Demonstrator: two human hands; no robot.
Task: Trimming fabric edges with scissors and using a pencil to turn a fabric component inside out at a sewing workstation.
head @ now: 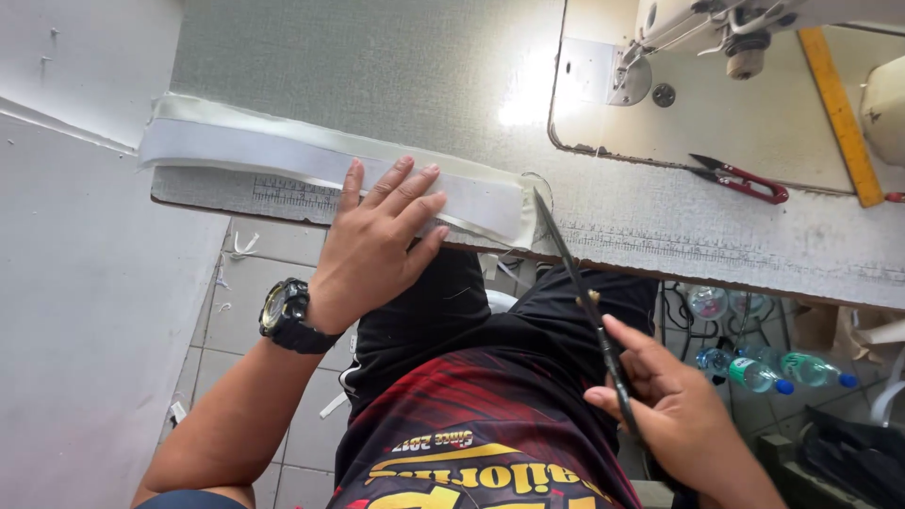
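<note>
1. Fingers of the left hand [382, 231] spread flat, pressing the white fabric strip [311, 165] at the table [660, 226] edge, centre-left of frame.
2. Right hand [679, 405], lower right, grips dark scissors [580, 283]; blades seemingly closed, tip at the strip's end.

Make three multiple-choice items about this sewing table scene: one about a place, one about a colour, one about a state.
1. Where does the left hand rest?
A. on the white strip at the table edge
B. on the sewing machine
C. on the ruler

2. What colour are the handles of the snips by the machine?
A. blue
B. red
C. green

3. How does the right hand have the scissors?
A. lying loose on the table
B. held, blades shut, tip at the strip's end
C. hanging from the machine

Answers:
1. A, the palm and spread fingers lie flat on the strip.
2. B, the red handles show beside the yellow ruler.
3. B, the fingers grip the handle and the blades form one line.
</note>
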